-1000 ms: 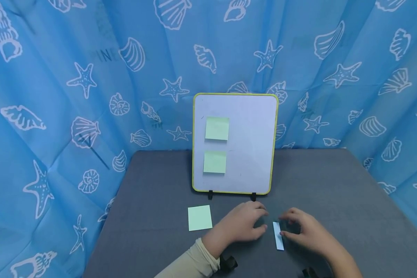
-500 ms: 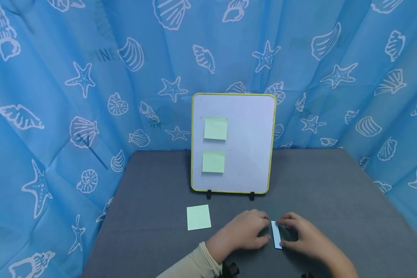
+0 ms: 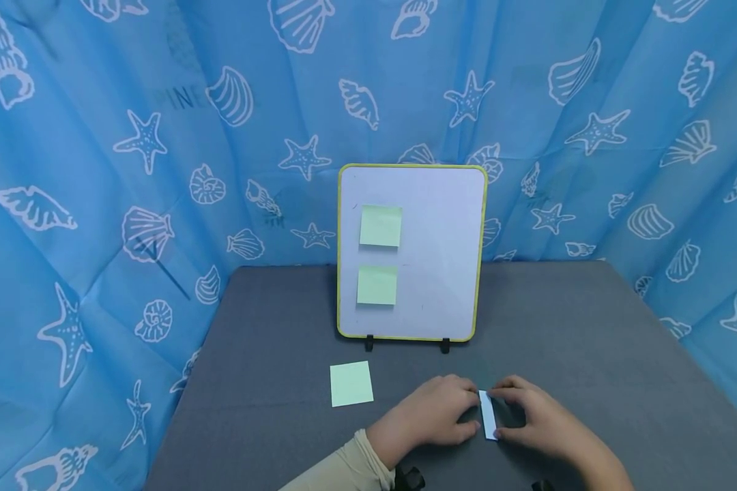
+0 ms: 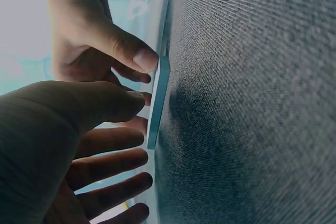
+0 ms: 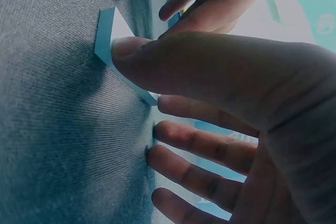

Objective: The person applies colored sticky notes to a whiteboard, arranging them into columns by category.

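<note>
A narrow white block (image 3: 488, 413) with pale blue sides lies flat on the grey tabletop, its long side running away from me. The right hand (image 3: 540, 417) spans its length, with the index finger by the far end. That hand's thumb (image 5: 134, 51) covers part of the top face at the near end in the right wrist view. Just left of the block, the left hand (image 3: 436, 413) has its thumb and fingers spread apart, tips close to the edge. Whether they touch the block (image 4: 159, 100) is hard to tell in the left wrist view.
Behind the hands stands a yellow-rimmed whiteboard (image 3: 436, 259) on black feet. Two pale green sticky notes, an upper note (image 3: 381, 226) and a lower note (image 3: 377, 285), are on its left half. Another green note (image 3: 351, 384) lies on the table (image 3: 270, 341). A blue shell-print curtain (image 3: 246, 150) hangs behind.
The left hand has moved down and slightly right, closer to the block. The right hand's fingers have come in towards the block's ends. In the last half second almost nothing moved.
</note>
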